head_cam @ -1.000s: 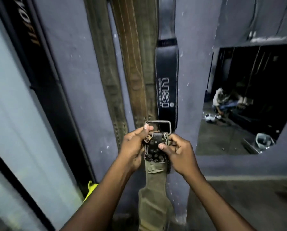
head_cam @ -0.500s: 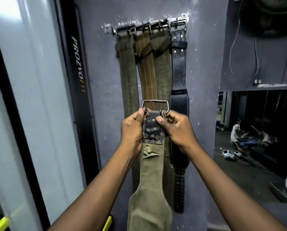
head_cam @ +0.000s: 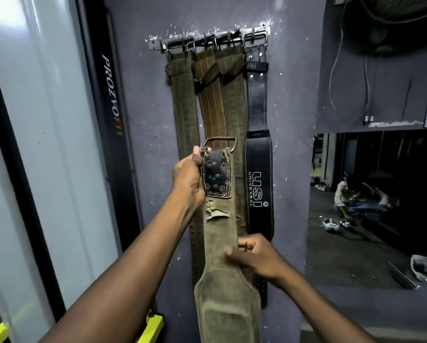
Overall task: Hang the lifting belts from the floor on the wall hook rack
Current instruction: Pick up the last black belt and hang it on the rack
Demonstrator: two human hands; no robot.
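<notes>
I hold a worn olive lifting belt [head_cam: 222, 268] upright in front of the wall. My left hand [head_cam: 187, 179] grips its top end beside the black riveted patch, just under the metal buckle [head_cam: 221, 142]. My right hand [head_cam: 254, 256] pinches the belt's right edge lower down, where it widens. High on the wall, the metal hook rack [head_cam: 158, 44] carries an olive belt [head_cam: 185, 105], a brown stitched belt [head_cam: 213, 107], another olive belt behind it and a black USI belt [head_cam: 258, 179]. The held belt's buckle is well below the hooks.
A black PROZVOFIT frame post [head_cam: 113, 100] and a pale panel stand to the left. A wall mirror [head_cam: 371, 209] on the right reflects a seated person and the floor. Yellow parts [head_cam: 153, 323] show low at left. A fan and cables hang top right.
The view has tilted up, bringing the hook rack into sight. My right hand has let go of the buckle end and dropped lower on the belt; the left hand has raised the buckle.
</notes>
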